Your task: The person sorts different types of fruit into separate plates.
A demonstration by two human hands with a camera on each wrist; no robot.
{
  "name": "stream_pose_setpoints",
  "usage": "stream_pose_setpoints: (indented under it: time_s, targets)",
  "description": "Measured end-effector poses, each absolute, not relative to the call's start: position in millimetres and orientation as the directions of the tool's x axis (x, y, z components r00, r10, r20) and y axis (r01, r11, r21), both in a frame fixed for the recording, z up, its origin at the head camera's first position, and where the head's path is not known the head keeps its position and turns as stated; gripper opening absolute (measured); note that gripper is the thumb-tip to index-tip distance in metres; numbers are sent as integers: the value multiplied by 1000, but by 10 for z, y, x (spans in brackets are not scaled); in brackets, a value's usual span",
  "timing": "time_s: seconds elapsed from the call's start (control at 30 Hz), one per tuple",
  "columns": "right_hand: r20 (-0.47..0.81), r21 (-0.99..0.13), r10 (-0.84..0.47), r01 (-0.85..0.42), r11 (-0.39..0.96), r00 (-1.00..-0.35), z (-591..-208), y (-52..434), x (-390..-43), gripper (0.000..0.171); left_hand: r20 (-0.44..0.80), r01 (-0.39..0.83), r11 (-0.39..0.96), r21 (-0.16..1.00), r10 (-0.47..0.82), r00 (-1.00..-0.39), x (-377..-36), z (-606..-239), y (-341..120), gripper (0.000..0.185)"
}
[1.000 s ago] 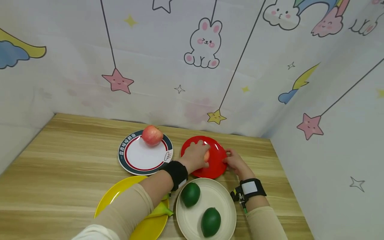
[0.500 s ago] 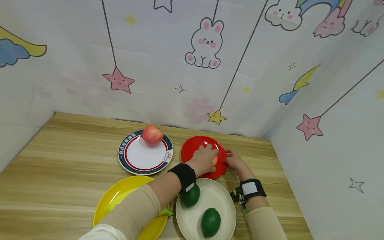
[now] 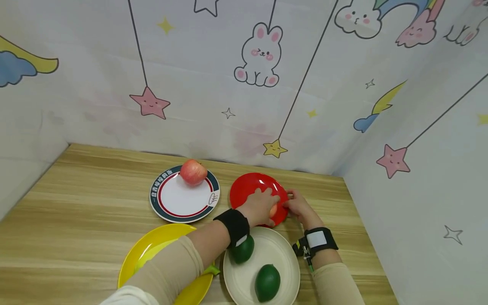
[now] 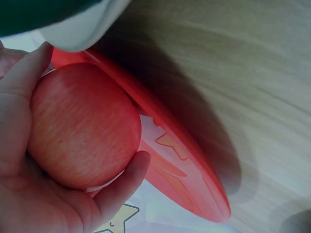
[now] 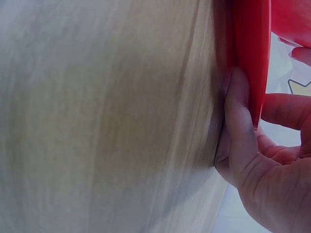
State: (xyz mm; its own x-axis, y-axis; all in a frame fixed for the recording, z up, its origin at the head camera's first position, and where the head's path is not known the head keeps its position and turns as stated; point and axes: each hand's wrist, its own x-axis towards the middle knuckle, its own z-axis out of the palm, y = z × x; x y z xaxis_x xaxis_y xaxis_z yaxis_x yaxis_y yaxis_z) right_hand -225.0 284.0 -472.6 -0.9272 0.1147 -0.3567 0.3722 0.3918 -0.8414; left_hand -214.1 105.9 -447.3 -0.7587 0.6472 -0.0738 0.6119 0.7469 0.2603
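My left hand (image 3: 259, 206) grips an apple (image 4: 85, 126) over the red plate (image 3: 242, 187); thumb and fingers curve round the fruit's sides. From the head view the hand covers most of that apple. On the plate's right side, my right hand (image 3: 302, 209) pinches the rim, one digit under it and another above, as the right wrist view shows. Another apple (image 3: 193, 172) sits on the white plate with a dark blue border (image 3: 179, 201), left of the red one.
Nearer to me, a cream plate (image 3: 289, 262) bears two dark green mango-like fruits (image 3: 267, 282). A yellow plate (image 3: 131, 260) with bananas (image 3: 211, 269) lies partly under my left forearm. A patterned curtain (image 3: 198, 76) stands behind the wooden table (image 3: 76, 203).
My left hand has moved right and slightly toward me across the red plate, with the apple in its grip. The right hand has kept its place on the rim.
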Motion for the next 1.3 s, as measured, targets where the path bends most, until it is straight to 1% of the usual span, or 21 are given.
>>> stream_pose_setpoints:
  time_s: [0.1,0.3,0.5,0.7,0.87,0.93,1.03,1.13,1.3]
  targets:
    - [-354,-845,111,369,388,-928,-4729,2842,-2251,50,-65,629,738,244,660,-749,-2123,-4468,1037,75]
    - [-357,-840,114,373,394,-927,-4746,2854,-2254,48,-63,624,732,273,661,-748,-2098,-4468,985,74]
    - [-345,-848,106,358,391,-933,-4769,2865,-2250,48,-80,609,735,299,655,-751,-2076,-4464,941,83]
    - [-334,-859,89,341,382,-939,-4764,2859,-2235,46,-120,600,750,277,647,-753,-2061,-4411,907,92]
    - [-331,-856,89,339,391,-939,-4725,2860,-2236,47,-103,613,749,251,651,-752,-2094,-4395,872,97]
    - [-330,-856,84,336,394,-940,-4707,2856,-2236,49,-85,609,748,264,647,-758,-2110,-4385,851,97]
    - [-334,-853,82,338,398,-939,-4694,2852,-2234,50,-64,592,742,316,639,-767,-2137,-4363,822,93]
    - [-336,-850,86,341,402,-938,-4692,2847,-2232,50,-66,576,734,360,635,-770,-2169,-4358,806,90]
    - [-334,-849,82,338,405,-939,-4699,2839,-2235,52,-68,562,743,364,623,-779,-2192,-4347,766,89]
